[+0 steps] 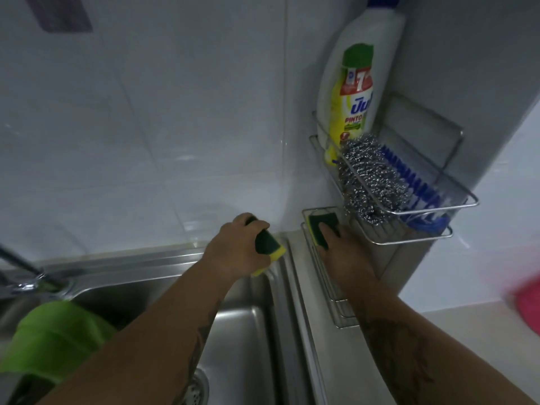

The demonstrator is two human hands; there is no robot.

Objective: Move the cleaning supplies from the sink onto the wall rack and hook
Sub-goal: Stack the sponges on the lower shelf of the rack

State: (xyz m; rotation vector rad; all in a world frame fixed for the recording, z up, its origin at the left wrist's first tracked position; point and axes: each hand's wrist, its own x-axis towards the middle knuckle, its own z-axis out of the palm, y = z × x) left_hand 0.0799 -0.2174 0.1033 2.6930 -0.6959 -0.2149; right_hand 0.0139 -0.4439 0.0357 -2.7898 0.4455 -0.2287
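My left hand (233, 249) grips a green-and-yellow sponge (268, 247) above the sink's back right corner. My right hand (342, 249) holds a second green sponge (320, 226) inside the lower wire rack (321, 276) on the wall. The upper wire rack (415, 211) holds a white detergent bottle (350, 83), a steel wool scourer (368, 182) and a blue brush (420, 197). A green cloth (55, 340) lies over the left part of the steel sink (248, 331).
The tap (26, 273) stands at the sink's back left. A drain strainer (201, 387) sits in the basin bottom. Something pink (526, 299) rests on the white counter at the far right. White wall tiles rise behind the sink.
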